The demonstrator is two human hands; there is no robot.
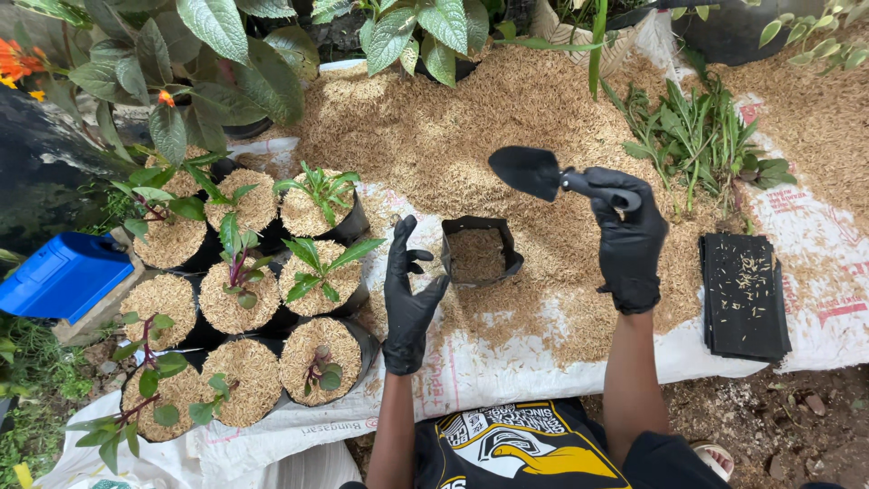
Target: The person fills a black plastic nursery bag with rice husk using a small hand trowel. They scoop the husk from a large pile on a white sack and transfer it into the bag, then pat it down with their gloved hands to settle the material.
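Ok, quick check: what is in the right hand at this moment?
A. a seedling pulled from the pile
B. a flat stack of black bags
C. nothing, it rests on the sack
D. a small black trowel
D. The right hand is closed around the handle of a small black trowel, its blade raised over the rice husks, while the left hand is open beside the black grow bag.
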